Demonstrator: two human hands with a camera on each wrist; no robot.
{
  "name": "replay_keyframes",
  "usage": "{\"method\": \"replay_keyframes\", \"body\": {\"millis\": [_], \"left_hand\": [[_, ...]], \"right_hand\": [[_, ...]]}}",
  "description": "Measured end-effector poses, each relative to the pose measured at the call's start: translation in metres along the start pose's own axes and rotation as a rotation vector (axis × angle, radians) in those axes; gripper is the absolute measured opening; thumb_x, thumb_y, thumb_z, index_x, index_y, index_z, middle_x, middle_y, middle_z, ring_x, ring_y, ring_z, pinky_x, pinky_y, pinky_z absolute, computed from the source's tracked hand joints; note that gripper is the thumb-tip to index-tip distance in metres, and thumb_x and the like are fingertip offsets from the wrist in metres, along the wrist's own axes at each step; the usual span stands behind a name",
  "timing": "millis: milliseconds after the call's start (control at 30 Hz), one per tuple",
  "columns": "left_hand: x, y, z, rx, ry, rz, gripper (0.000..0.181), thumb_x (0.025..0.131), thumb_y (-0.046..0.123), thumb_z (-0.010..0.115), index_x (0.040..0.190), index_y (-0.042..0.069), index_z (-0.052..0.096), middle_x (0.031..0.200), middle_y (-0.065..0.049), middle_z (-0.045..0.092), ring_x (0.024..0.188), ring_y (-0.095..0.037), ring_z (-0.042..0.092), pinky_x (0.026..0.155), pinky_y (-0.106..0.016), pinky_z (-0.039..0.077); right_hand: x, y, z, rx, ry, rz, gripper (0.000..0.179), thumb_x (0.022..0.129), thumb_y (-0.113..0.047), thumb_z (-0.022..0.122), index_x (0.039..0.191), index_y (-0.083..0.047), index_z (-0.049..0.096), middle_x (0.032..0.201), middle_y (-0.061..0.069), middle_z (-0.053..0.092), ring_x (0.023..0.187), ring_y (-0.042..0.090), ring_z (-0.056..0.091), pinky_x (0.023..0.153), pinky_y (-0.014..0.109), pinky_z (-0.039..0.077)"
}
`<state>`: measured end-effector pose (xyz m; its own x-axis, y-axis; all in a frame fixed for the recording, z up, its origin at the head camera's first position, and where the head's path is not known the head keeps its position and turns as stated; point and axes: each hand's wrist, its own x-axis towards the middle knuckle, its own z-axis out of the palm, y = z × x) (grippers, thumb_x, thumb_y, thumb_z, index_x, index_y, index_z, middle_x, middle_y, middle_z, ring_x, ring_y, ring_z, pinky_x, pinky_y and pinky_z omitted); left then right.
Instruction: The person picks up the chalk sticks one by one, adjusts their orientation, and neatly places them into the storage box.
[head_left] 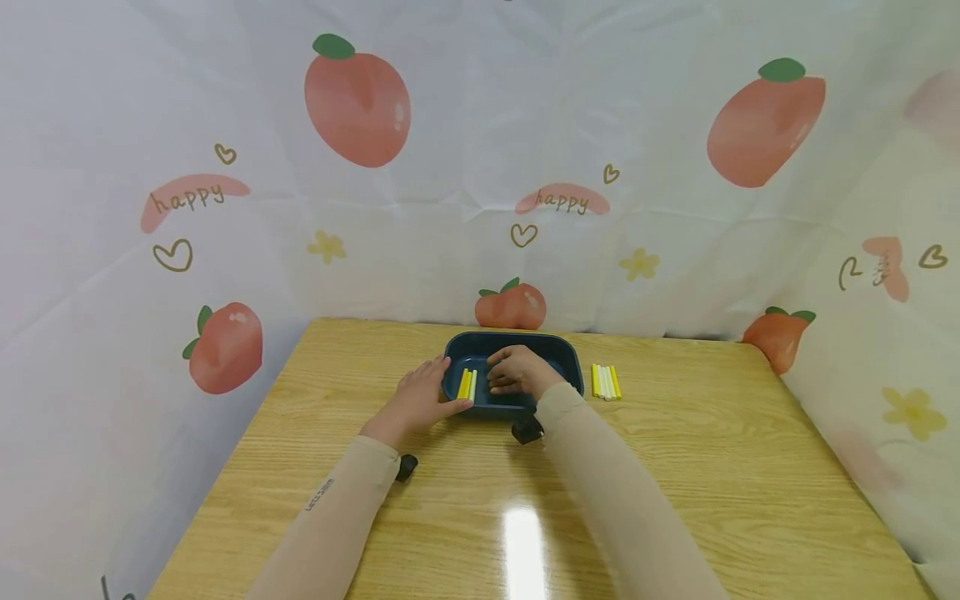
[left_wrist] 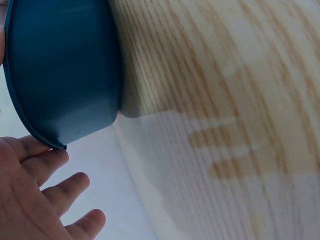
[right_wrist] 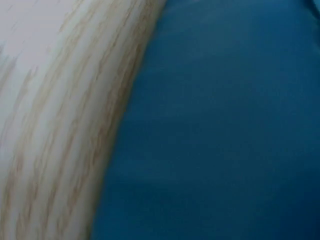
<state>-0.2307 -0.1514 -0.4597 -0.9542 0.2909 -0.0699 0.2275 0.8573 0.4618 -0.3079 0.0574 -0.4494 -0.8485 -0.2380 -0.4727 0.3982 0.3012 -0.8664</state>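
My left hand (head_left: pixel 422 395) holds the left end of a dark blue rectangular box (head_left: pixel 517 411), thumb along the near rim and fingers at the left side. In the left wrist view, fingertips (left_wrist: pixel 52 156) touch the rim at a corner of the box, while the lower fingers spread free. Over the inside of the box, my right hand (head_left: pixel 523 372) has loosely bent fingers with a gap between them, and no object shows there. Left of it, yellow and white chalk sticks (head_left: pixel 467 385) lie side by side in the box. The right wrist view shows only the box's blue wall (right_wrist: pixel 215 125) and wood.
Several more yellow and white chalk sticks (head_left: pixel 606 382) lie in a row on the wooden table (head_left: pixel 697 442), right of the box. Behind the table hangs a white cloth (head_left: pixel 435 250) printed with fruit. Black wrist devices (head_left: pixel 527 430) sit under both forearms.
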Motion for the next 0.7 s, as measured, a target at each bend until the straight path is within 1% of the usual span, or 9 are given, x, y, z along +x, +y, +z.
{"method": "replay_keyframes", "body": {"millis": [233, 333, 433, 567, 700], "left_hand": [[-0.001, 0.002, -0.002, -0.001, 0.001, -0.005, 0.097, 0.092, 0.061, 0.062, 0.159, 0.005, 0.023, 0.166, -0.013, 0.019, 0.151, -0.035, 0.018, 0.12, -0.059, 0.013], [-0.002, 0.003, -0.002, 0.003, 0.001, -0.001, 0.097, 0.092, 0.062, 0.061, 0.159, 0.005, 0.023, 0.166, -0.013, 0.019, 0.151, -0.035, 0.018, 0.12, -0.059, 0.013], [-0.002, 0.004, -0.002, 0.008, -0.002, -0.001, 0.097, 0.091, 0.063, 0.061, 0.159, 0.005, 0.023, 0.166, -0.012, 0.019, 0.151, -0.035, 0.018, 0.12, -0.059, 0.013], [-0.002, 0.004, -0.002, 0.013, -0.001, 0.0, 0.097, 0.092, 0.063, 0.061, 0.159, 0.005, 0.023, 0.165, -0.013, 0.019, 0.151, -0.036, 0.018, 0.12, -0.059, 0.013], [-0.002, 0.004, -0.002, 0.012, 0.004, -0.005, 0.097, 0.092, 0.062, 0.062, 0.159, 0.005, 0.023, 0.165, -0.013, 0.019, 0.151, -0.036, 0.019, 0.12, -0.06, 0.013]], "right_hand": [[-0.008, -0.004, -0.008, -0.044, -0.02, -0.021, 0.039, 0.097, 0.002, 0.062, 0.135, 0.003, 0.057, 0.118, 0.022, 0.065, 0.094, 0.031, 0.069, 0.075, 0.037, 0.061], [-0.011, -0.005, -0.011, -0.048, -0.024, -0.021, 0.041, 0.096, 0.002, 0.063, 0.136, 0.003, 0.057, 0.118, 0.022, 0.065, 0.1, 0.033, 0.069, 0.078, 0.039, 0.06], [-0.016, -0.006, -0.016, -0.06, -0.036, -0.027, 0.043, 0.095, 0.002, 0.064, 0.138, 0.002, 0.055, 0.12, 0.023, 0.064, 0.105, 0.036, 0.068, 0.084, 0.043, 0.059], [-0.023, -0.007, -0.022, -0.078, -0.062, -0.036, 0.044, 0.095, 0.002, 0.064, 0.138, 0.003, 0.055, 0.123, 0.026, 0.062, 0.105, 0.036, 0.068, 0.091, 0.048, 0.056], [-0.031, -0.009, -0.029, -0.079, -0.078, -0.055, 0.043, 0.095, 0.001, 0.064, 0.138, 0.003, 0.055, 0.127, 0.03, 0.059, 0.1, 0.035, 0.068, 0.091, 0.048, 0.056]]}}
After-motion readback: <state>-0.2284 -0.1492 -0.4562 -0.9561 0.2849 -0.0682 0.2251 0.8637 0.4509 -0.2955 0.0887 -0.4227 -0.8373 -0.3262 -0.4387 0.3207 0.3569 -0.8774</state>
